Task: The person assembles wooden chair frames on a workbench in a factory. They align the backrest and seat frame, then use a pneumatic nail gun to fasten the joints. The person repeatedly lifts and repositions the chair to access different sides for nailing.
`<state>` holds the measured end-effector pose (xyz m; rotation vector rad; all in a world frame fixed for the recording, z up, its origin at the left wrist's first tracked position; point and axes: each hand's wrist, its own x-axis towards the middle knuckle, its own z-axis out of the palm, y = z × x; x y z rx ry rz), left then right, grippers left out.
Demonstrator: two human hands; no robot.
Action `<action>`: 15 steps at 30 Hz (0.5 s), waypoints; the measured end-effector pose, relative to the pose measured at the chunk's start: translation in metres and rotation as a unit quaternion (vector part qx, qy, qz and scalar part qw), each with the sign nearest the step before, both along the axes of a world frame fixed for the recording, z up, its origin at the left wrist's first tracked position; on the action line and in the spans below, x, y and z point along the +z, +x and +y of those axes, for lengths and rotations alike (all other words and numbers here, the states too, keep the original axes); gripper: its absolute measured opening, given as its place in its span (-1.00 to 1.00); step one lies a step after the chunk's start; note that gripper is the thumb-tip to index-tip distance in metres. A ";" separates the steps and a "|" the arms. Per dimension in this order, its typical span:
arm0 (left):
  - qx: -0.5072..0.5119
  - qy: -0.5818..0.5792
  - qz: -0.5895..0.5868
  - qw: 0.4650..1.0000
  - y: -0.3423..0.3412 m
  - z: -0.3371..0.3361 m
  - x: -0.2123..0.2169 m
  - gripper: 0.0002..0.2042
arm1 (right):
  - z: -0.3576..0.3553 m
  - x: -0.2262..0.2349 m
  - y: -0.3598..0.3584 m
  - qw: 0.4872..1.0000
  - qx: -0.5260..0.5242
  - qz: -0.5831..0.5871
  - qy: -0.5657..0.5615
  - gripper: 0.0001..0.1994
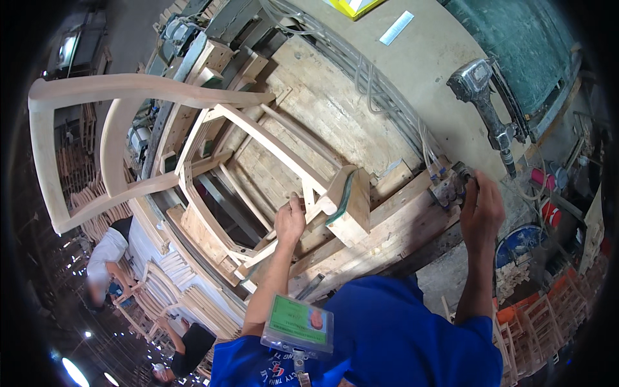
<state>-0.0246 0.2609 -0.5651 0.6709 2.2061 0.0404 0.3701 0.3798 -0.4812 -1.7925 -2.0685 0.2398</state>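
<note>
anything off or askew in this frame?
Nothing stands out. The chair frame sits in the wooden jig, left hand on its rail, right hand on the valve block. Nail gun lies on the bench.

I see a chair frame [213,148] of pale raw wood, sanded smooth, matt. Workbench [361,129] is rough, scuffed planks, unfinished. Nail gun [487,109] is dull grey metal, worn. Valve block [451,187] under my right hand [480,206] looks like grimy metal. My left hand [290,219] grips bare wood. Badge holder [298,322]: glossy clear plastic.
</note>
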 end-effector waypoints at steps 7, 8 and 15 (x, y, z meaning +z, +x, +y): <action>-0.082 0.032 -0.010 0.996 -0.003 -0.005 -0.006 -0.50 | -0.014 0.001 0.000 0.999 0.016 0.031 -0.027 -0.80; -0.081 0.023 -0.010 0.996 -0.004 -0.006 -0.008 -0.51 | -0.013 0.002 0.001 0.999 0.012 0.032 -0.038 -0.80; -0.050 0.105 0.028 0.993 -0.002 -0.015 -0.011 -0.52 | -0.011 0.016 -0.016 0.999 0.007 0.035 0.020 -0.80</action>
